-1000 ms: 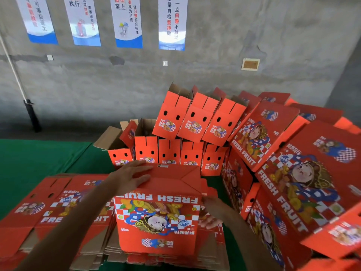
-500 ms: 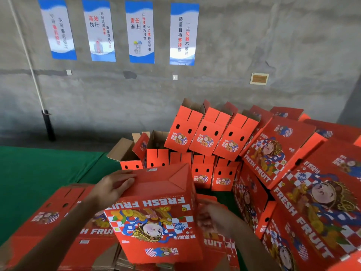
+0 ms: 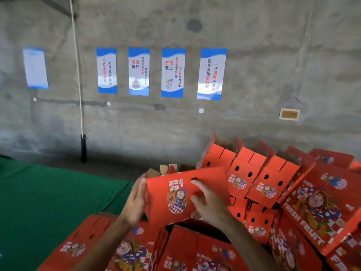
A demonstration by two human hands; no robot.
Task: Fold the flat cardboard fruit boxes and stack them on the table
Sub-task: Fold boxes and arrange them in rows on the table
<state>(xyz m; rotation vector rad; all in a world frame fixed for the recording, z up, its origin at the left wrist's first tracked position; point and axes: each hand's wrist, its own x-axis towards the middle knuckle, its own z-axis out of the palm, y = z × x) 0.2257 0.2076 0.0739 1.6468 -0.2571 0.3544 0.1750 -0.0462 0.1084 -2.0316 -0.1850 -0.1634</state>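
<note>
— Where was the folded box point(image 3: 181, 194)?

— Held up off the green surface point(image 3: 48, 202), above the stack of flat boxes point(image 3: 156, 249) and just in front of the pile of folded boxes point(image 3: 252, 178) leaning at the far right.

— And the hands?

— Left hand point(image 3: 134, 202) pressed flat against the box's left end, fingers straight. Right hand point(image 3: 211, 204) laid over the printed face, fingers point(image 3: 201, 185) spread near a punched hole; thumb hidden, so a real clasp underneath could not be told.

— How handled, judging by looks?

— Probably light and fairly stiff, thin cardboard, smooth print likely a bit slick. Walls apt to buckle if squeezed mid-panel. Best taken at opposite ends or along folded edges, palms squeezing gently inward, flaps kept tucked.
</note>
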